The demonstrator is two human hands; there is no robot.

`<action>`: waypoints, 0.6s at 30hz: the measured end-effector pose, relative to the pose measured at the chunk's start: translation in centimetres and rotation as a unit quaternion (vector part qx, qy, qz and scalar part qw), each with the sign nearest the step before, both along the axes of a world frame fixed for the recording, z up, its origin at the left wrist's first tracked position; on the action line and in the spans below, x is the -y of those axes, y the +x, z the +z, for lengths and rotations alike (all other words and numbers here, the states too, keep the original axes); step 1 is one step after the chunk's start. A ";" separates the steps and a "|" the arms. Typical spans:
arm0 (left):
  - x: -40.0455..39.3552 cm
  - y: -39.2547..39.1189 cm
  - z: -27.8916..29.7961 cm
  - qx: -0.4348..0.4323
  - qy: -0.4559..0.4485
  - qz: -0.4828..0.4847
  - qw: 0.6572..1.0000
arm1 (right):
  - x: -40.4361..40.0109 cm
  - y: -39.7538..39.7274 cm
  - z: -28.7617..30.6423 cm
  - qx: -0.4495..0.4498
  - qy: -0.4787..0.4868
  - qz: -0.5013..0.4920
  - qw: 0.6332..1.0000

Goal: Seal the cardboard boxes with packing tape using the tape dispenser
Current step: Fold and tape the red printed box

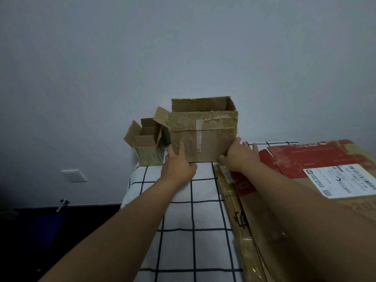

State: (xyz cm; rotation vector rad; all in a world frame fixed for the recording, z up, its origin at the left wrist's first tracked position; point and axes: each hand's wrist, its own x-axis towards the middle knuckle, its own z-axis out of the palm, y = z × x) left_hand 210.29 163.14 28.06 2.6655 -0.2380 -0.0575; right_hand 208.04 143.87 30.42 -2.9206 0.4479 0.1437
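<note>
A checked cloth (183, 212) covers the desk. At its far end stands the open cardboard box (203, 135), between both hands: left hand (177, 165) and right hand (238, 157) press its lower corners, each grip spread. A smaller open box (146, 143) stands just left.

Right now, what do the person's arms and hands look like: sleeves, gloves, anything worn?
Both forearms are bare as far back as the view shows, with no sleeve in sight. The left hand and right hand wear no gloves. No watch, bracelet or ring is visible on the wrists or fingers, though the dim, slightly blurred picture could hide something small.
</note>
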 end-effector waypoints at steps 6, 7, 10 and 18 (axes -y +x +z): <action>-0.5 0.4 -0.3 -0.022 0.030 -0.008 0.999 | -2.2 1.0 -0.4 -0.014 0.078 0.009 0.997; -0.5 0.5 -0.2 -0.032 0.031 -0.011 0.999 | -2.5 1.2 -0.4 -0.012 0.098 0.005 0.995; -0.7 0.4 0.0 -0.044 0.027 -0.018 0.998 | -2.9 1.3 -0.1 0.001 0.133 -0.008 0.991; -0.4 -3.6 1.6 -0.009 0.031 -0.060 0.998 | -2.9 -2.7 2.1 0.082 0.042 0.051 0.994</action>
